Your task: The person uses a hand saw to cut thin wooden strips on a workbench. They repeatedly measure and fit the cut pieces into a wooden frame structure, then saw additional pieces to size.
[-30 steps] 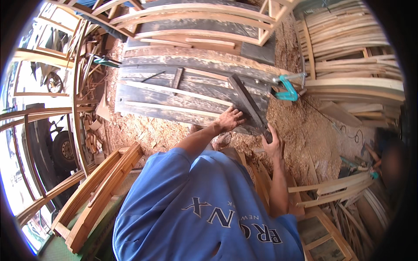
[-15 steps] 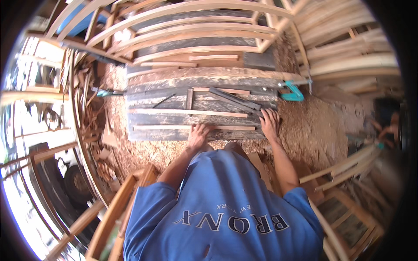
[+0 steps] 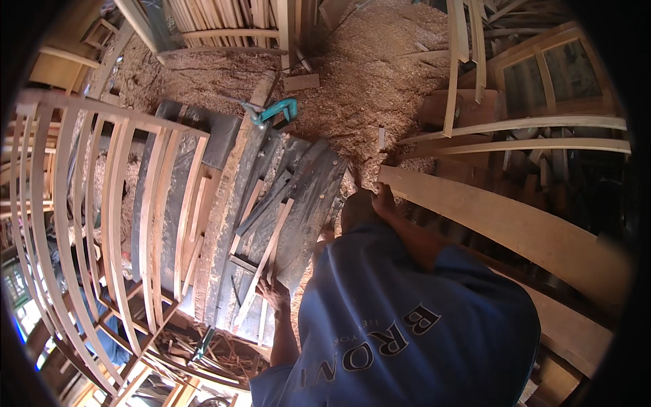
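Note:
My left hand (image 3: 273, 292) lies at the near edge of a dark, worn workbench (image 3: 308, 207), fingers stretched over a thin pale wood strip (image 3: 272, 241). Beyond that hand, a long dark bar (image 3: 263, 209) and a short dark piece (image 3: 242, 263) rest on the planks. My right hand (image 3: 384, 199) is off the bench, beside my knee and close to the end of a wide wooden board (image 3: 502, 224). Its fingers look bent and are in shadow; whether they touch the board I cannot tell.
A teal C-clamp (image 3: 281, 112) grips the bench's far end; another teal clamp (image 3: 203, 342) sits at the opposite end. A frame with curved slats (image 3: 142, 117) stands along the left. Wood shavings (image 3: 366, 74) cover the floor. Long strips (image 3: 529, 123) lie at right.
The view has swung right, so the bench now slants at left. My right hand has left the bench and moved beside the wide board. My left hand stays by the strips.

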`<act>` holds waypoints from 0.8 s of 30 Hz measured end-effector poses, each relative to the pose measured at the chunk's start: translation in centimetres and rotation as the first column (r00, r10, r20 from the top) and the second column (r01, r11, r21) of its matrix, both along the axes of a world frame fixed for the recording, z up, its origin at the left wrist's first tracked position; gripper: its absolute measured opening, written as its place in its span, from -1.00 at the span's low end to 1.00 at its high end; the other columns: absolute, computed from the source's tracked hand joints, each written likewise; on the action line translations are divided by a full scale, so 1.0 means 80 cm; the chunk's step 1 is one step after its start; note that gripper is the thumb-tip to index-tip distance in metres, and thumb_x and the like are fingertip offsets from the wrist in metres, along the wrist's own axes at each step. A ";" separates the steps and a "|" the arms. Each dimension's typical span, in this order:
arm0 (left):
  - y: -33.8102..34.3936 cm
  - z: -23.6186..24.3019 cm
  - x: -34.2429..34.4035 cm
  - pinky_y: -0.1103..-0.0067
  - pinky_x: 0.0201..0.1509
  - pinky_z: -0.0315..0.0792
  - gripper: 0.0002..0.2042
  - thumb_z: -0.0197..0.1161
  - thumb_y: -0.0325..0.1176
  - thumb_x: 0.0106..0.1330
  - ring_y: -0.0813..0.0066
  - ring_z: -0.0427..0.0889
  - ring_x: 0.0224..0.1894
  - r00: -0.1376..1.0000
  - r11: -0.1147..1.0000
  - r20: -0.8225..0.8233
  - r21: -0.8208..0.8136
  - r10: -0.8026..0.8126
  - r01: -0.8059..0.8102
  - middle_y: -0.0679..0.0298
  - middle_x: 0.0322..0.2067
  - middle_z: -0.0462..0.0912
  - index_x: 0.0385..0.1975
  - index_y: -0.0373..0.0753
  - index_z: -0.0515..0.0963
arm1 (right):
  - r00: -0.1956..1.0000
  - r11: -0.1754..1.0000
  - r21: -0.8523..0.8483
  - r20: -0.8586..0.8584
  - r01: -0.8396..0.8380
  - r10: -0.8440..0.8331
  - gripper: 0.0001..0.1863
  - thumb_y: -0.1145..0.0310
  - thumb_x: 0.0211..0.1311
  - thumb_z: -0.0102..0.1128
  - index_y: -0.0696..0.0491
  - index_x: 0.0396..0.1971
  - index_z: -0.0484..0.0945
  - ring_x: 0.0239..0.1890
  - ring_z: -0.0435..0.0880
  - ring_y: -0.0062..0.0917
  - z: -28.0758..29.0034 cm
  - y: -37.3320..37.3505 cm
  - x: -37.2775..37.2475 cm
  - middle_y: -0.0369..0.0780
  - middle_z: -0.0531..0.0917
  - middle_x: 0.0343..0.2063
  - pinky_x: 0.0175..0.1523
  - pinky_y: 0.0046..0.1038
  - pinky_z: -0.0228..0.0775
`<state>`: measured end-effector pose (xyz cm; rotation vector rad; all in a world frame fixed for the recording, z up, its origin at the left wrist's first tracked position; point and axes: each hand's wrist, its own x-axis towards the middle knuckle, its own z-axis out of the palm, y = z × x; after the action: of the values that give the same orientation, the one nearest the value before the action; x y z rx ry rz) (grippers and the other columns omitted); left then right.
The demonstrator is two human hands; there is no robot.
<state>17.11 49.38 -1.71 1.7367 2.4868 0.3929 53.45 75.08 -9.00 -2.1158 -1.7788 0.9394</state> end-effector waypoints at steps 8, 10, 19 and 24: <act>0.177 -0.011 0.105 0.14 0.17 0.16 -0.70 0.14 -0.34 0.29 0.10 0.42 0.01 0.969 0.990 0.211 -0.027 -0.127 0.135 0.16 0.03 0.46 0.03 -0.11 0.50 | 0.966 0.824 -0.523 0.001 -0.219 0.257 -0.63 0.23 0.16 0.05 0.09 -0.13 0.64 -0.01 0.62 -0.07 -0.084 0.073 0.049 0.06 0.65 -0.11 0.11 -0.15 0.44; 0.208 -0.026 0.137 0.14 0.14 0.16 -0.70 0.17 -0.29 0.27 0.10 0.42 -0.03 0.967 0.997 0.252 0.076 -0.044 0.026 0.15 -0.02 0.47 0.01 -0.10 0.50 | 0.951 0.789 -0.547 -0.051 -0.281 0.304 -0.67 0.26 0.16 0.03 0.05 -0.17 0.66 -0.06 0.63 -0.07 -0.107 0.130 0.046 0.05 0.66 -0.16 0.07 -0.16 0.45; 0.275 -0.102 0.137 0.22 -0.12 0.23 -0.67 0.27 -0.11 0.12 0.11 0.42 -0.20 0.989 0.984 -0.151 -0.178 -0.001 -0.026 0.15 -0.39 0.43 -0.22 -0.17 0.49 | 0.860 0.674 -0.643 0.046 -0.364 0.508 -0.61 0.05 0.16 0.22 -0.06 -0.09 0.66 0.03 0.58 -0.20 -0.345 0.347 0.044 -0.09 0.60 -0.03 0.10 -0.18 0.41; 0.302 -0.129 0.117 0.19 -0.09 0.23 -0.65 0.27 -0.12 0.12 0.08 0.41 -0.18 0.987 0.951 -0.128 -0.304 -0.096 0.053 0.14 -0.34 0.43 -0.18 -0.18 0.49 | 0.578 0.590 -0.519 0.209 -0.618 0.789 -0.70 0.21 0.19 0.15 -0.08 -0.11 0.68 0.38 0.21 -0.23 -0.530 0.394 0.020 -0.18 0.36 0.28 0.40 0.05 -0.01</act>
<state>26.47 73.51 -12.04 1.7779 2.4047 -0.1155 55.05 106.61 -51.42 -1.8523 -3.0747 1.1398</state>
